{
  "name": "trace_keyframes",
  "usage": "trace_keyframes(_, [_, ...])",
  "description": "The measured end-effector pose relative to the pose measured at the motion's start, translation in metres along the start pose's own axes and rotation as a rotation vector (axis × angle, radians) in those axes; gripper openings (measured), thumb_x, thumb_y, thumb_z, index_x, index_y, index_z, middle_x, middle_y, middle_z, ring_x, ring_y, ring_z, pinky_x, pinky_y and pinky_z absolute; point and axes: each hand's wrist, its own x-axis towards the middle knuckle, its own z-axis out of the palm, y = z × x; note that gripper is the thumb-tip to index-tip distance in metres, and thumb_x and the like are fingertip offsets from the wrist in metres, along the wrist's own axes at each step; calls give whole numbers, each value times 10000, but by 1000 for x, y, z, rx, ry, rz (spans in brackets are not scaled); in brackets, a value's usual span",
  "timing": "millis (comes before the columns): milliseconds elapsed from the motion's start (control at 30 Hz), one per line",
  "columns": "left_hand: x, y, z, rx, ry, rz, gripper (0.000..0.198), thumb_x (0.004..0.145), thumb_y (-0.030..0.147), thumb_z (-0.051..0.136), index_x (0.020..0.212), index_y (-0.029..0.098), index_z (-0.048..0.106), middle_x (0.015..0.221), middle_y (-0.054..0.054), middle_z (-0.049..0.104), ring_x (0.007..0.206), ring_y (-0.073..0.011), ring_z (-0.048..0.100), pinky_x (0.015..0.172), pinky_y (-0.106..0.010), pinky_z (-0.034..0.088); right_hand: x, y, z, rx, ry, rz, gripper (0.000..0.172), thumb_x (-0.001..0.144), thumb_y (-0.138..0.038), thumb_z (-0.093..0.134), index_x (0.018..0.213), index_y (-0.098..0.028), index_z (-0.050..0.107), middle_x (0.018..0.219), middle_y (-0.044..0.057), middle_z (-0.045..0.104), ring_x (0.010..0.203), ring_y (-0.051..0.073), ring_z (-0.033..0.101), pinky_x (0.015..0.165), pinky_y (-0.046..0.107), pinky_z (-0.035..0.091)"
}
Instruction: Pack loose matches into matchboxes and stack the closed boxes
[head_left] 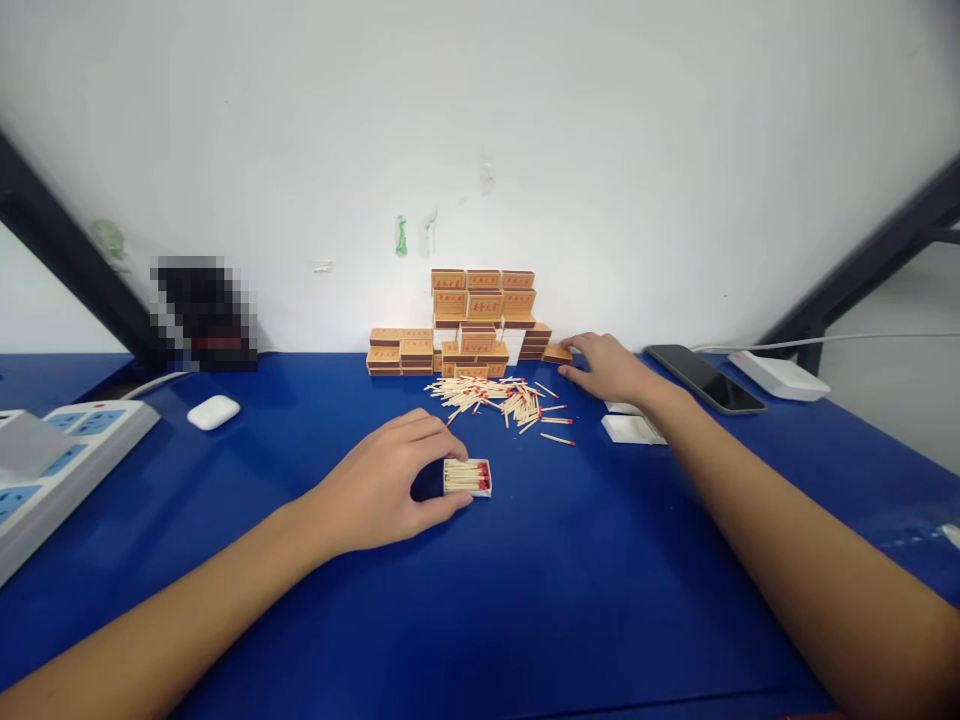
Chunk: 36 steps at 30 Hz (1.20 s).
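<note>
A match tray (466,477) is pinched level by the left hand (375,490), probably against spilling. A one-o'clock matchbox (558,353) is touched by the half-open right hand (609,367).

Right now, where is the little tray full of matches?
In the head view the tray sits near the middle of the blue table, gripped by the left hand, the loose matches just beyond.

Matchbox tray (467,477): white, open, lying flat, packed with red-tipped matches laid side by side, heads to the right; just in front of the loose match heap (499,398).
Matchbox (557,353): tan, closed, lying flat; behind and right of the heap.
</note>
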Motion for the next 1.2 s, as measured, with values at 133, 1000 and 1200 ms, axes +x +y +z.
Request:
trace_keyframes(133, [-1,1,1,-3,-8,33,217,941,347,729,1109,210,728,1095,-69,702,1039,-238,627,917,-413,541,0,-1,3,5,-1,3,489,948,-387,569,1318,-85,674,1315,219,698,1229,399,581,1026,528,479])
trace_keyframes(1000, [-1,2,-1,-40,11,22,213,943,339,720,1127,235,743,1140,-80,687,1075,-243,633,941,-419,556,-52,-38,-58,141,-163,15,311,810,-444,720,1001,-203,676,1020,105,741,886,263,670,705,360,476])
trace_keyframes(1200, [0,3,-2,-45,22,22,242,931,335,733,1153,239,734,1117,-72,697,1061,-245,633,936,-421,555,-61,-58,-64,320,-315,-134,266,843,-490,697,908,-233,724,866,42,731,774,213,646,656,328,469])
